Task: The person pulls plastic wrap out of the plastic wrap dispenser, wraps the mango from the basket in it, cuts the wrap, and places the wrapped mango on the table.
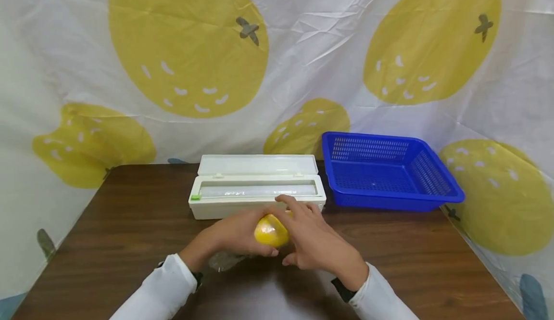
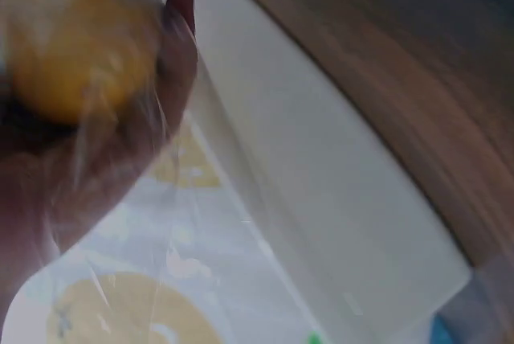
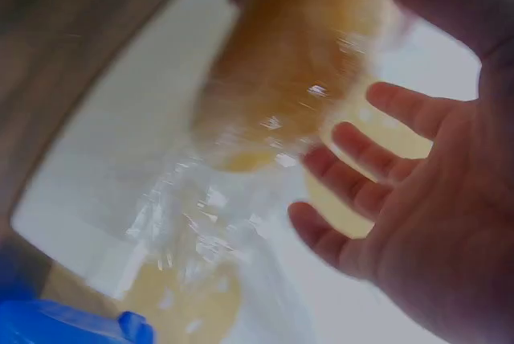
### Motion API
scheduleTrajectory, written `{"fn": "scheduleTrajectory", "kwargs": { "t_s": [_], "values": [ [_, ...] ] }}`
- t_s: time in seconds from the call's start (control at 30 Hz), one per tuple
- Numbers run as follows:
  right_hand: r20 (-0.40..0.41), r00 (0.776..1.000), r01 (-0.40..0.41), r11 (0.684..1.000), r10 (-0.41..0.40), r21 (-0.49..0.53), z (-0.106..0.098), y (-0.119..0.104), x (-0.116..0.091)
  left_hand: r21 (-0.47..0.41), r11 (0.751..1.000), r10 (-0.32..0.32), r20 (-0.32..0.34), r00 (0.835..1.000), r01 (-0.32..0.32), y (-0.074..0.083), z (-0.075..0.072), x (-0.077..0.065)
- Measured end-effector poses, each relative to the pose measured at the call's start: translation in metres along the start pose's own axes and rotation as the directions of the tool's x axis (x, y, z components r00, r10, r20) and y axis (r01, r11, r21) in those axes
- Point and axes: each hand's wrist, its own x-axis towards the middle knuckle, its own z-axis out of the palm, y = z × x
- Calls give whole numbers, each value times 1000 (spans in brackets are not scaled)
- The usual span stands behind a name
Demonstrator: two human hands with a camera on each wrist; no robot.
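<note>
A rounded, longish yellow fruit (image 1: 270, 232) is wrapped in clear cling film (image 3: 201, 223); its exact kind is unclear. My left hand (image 1: 242, 232) grips it above the table, fingers and thumb around its side. More film hangs loose below the left hand and past the fruit's end. Beside the fruit, my right hand (image 1: 318, 240) has its fingers apart and loosely bent, palm towards the fruit in the right wrist view. Whether it touches the film is hard to tell. Just behind both hands stands a white cling film dispenser (image 1: 257, 210), lid up, with a roll (image 1: 255, 191) inside.
A blue plastic basket (image 1: 389, 199) stands at the back right, beside the dispenser. A green slider (image 1: 195, 197) sits at the dispenser's left end. The brown wooden table (image 1: 130, 243) meets a fruit-printed cloth (image 1: 303, 45) at the back and sides.
</note>
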Motion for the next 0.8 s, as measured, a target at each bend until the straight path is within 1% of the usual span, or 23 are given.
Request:
{"fn": "scheduleTrajectory", "kwargs": {
  "t_s": [0.07, 0.13, 0.2, 0.3, 0.4, 0.47, 0.5, 0.6, 0.8],
  "values": [
    [-39, 999, -6, 996, 9, 87, -11, -2, -2, 89, 996, 2, -69, 998, 4, 7, 0, -1],
    [-107, 994, -9, 990, 24, 143, -19, -3, -3, 194, 981, 24, -131, 991, 2, 13, 2, -1],
    [-167, 985, -9, 984, 40, 180, -23, -3, -2, 293, 956, 59, -182, 982, -3, 20, 4, -1],
    [-203, 977, -15, 977, 59, 215, -20, -2, 0, 391, 920, 119, -232, 965, -20, 30, 8, 0],
    [-193, 979, -14, 972, 60, 233, -13, -2, 1, 424, 905, 167, -265, 949, -41, 37, 11, 2],
    [-184, 981, -17, 974, 59, 225, -10, -2, 1, 429, 901, 192, -283, 940, -54, 40, 12, 2],
    [-182, 981, -19, 976, 60, 218, -9, -2, 2, 426, 903, 197, -287, 938, -59, 41, 11, 2],
    [-179, 982, -26, 980, 63, 199, -7, -2, 2, 422, 904, 206, -291, 934, -68, 43, 11, 2],
    [-180, 982, -29, 984, 61, 177, -5, -2, 1, 382, 922, 183, -294, 938, -60, 43, 12, 0]
  ]
}}
